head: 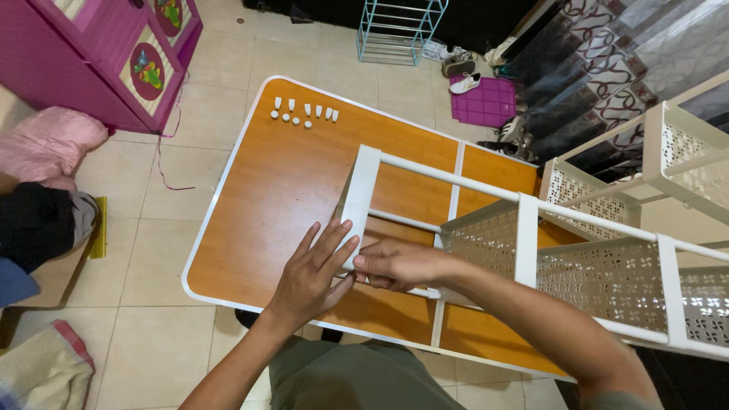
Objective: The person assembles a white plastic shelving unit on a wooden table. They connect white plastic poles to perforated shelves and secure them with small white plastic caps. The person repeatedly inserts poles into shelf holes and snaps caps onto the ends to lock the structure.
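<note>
A white plastic shelf rack (607,266) lies on its side across an orange table (281,182), its perforated trays to the right. My left hand (311,273) rests flat, fingers spread, against the rack's white end panel (358,193). Beside it, my right hand (395,266) pinches at the panel's lower corner, fingers closed where a thin white rod meets it. Whether the right hand holds a small part is hidden by the fingers.
Several small white caps and pegs (304,114) lie in rows at the table's far left corner. A pink toy cabinet (114,53) stands at the upper left, a light blue wire rack (399,26) beyond the table. Clothes lie on the floor at left.
</note>
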